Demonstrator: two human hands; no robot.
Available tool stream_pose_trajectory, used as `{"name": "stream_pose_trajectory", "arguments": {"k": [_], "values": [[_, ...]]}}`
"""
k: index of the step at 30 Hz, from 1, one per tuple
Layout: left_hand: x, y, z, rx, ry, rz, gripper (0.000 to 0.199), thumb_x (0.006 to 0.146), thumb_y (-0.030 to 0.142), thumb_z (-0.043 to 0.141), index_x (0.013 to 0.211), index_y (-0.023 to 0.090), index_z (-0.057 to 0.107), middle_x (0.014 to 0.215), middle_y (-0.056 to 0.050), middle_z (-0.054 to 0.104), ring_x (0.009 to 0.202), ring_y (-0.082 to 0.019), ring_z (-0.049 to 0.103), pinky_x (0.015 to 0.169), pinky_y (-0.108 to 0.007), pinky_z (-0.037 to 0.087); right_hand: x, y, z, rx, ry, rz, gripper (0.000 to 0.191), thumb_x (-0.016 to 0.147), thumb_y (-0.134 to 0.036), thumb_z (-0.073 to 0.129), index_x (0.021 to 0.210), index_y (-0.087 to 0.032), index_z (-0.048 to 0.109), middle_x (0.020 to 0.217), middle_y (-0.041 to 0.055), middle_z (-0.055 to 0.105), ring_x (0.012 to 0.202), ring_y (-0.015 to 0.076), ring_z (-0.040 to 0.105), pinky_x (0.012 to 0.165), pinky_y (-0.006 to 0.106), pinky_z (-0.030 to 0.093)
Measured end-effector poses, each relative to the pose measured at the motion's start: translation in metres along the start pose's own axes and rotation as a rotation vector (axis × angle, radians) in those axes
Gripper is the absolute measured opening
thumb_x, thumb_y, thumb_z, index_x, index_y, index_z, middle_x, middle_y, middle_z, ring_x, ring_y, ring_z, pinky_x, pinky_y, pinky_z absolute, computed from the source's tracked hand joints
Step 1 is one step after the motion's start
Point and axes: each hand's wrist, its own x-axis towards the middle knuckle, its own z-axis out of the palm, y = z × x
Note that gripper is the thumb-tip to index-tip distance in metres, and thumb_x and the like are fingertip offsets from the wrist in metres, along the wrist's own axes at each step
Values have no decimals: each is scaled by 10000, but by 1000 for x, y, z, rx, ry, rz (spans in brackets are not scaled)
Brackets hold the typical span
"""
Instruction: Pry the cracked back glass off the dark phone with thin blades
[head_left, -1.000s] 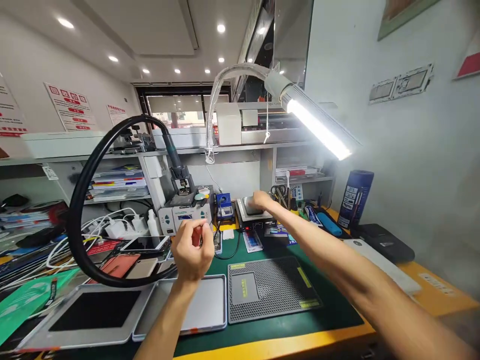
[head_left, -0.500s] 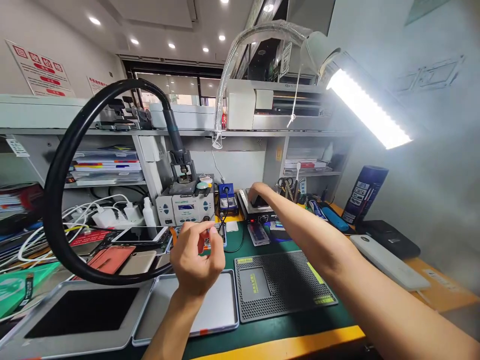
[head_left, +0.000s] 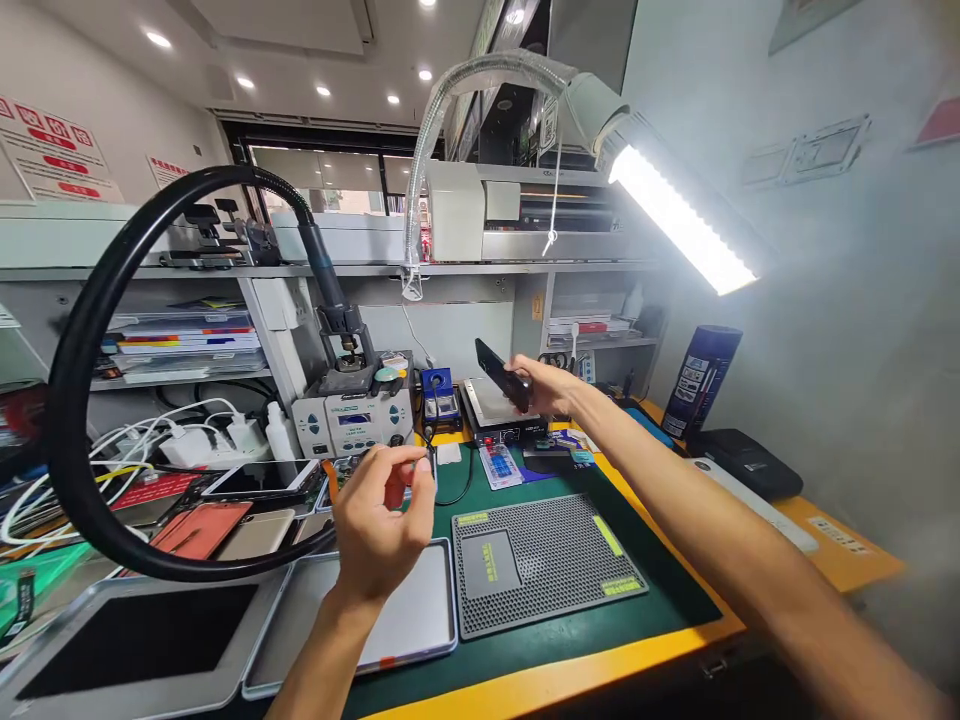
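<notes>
The right hand (head_left: 546,385) holds a tilted phone (head_left: 499,370) above the hotplate (head_left: 486,406), between eleven and twelve o'clock from the mat (head_left: 551,570). The left hand (head_left: 384,510), half-curled, is at ten.

Repair pad (head_left: 551,560) sat on the bench mat (head_left: 667,605), with a tray (head_left: 420,615) just left of it and, I think (edge of view's rough), a tablet (head_left: 142,640) left of that. Hotplate (head_left: 489,407) was behind the pad, phone (head_left: 496,372) in the right hand (head_left: 544,387) just above it. Soldering station (head_left: 439,402) sat left of the hotplate, hot-air station (head_left: 349,420) left again. Canister (head_left: 701,380) stood way off right, behind a case (head_left: 746,462).
</notes>
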Motion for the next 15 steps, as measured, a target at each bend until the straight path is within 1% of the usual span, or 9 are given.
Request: {"name": "stream_pose_trajectory", "arguments": {"k": [2,3,4,6,8,9,11,13,15], "values": [[1,1,5,-175,-134,-290,204,802,316,708,953,178,710,789,-10,650,676,-130,549,633,-256,452,-22,18,-9,197,-158,41,410,975,-488,409,1003,-142,626,888,91,682,758,173,636,672,329,546],[1,3,10,-235,-193,-390,280,809,369,706,1008,173,709,836,-32,680,707,-146,579,637,-264,467,-34,29,-10,282,-230,54,455,957,-511,373,1022,-139,625,917,114,690,793,188,641,680,332,542],[2,6,15,-279,-248,-452,344,815,416,698,1046,161,706,878,-59,701,741,-167,609,632,-273,483,-47,41,-10,359,-298,68,490,933,-531,367,1057,-132,624,958,137,697,827,202,644,682,331,536],[2,13,29,-356,-362,-527,401,818,473,686,1037,139,717,923,-103,718,793,-206,654,635,-296,515,-69,62,-5,471,-412,108,522,898,-532,388,1120,-118,617,1015,167,700,866,224,653,679,331,527],[-1,21,43,-430,-442,-580,386,818,491,681,965,138,729,896,-101,716,767,-210,665,652,-313,529,-87,79,1,568,-508,146,514,895,-513,414,1164,-121,610,1040,171,704,872,238,667,679,342,528],[-3,24,49,-454,-448,-595,372,820,490,680,944,142,727,867,-87,710,720,-193,654,652,-312,526,-93,85,3,617,-547,150,503,905,-507,428,1184,-129,608,1049,166,708,873,248,678,683,357,535],[-7,27,58,-469,-414,-605,341,820,473,689,918,149,718,826,-59,698,657,-160,619,648,-295,508,-102,92,6,682,-575,112,437,917,-461,499,1198,-147,617,1051,142,721,875,272,702,711,406,560],[-11,26,61,-462,-372,-600,307,806,449,714,859,147,710,798,-45,688,664,-151,598,649,-278,489,-106,95,7,651,-543,18,346,908,-374,586,1165,-149,642,1024,119,737,861,290,723,738,457,581],[-14,22,61,-457,-354,-589,289,791,432,737,795,145,701,770,-35,678,682,-152,587,660,-272,480,-107,96,6,535,-486,-81,274,900,-312,638,1103,-130,668,950,108,751,788,269,734,719,445,598]]}}
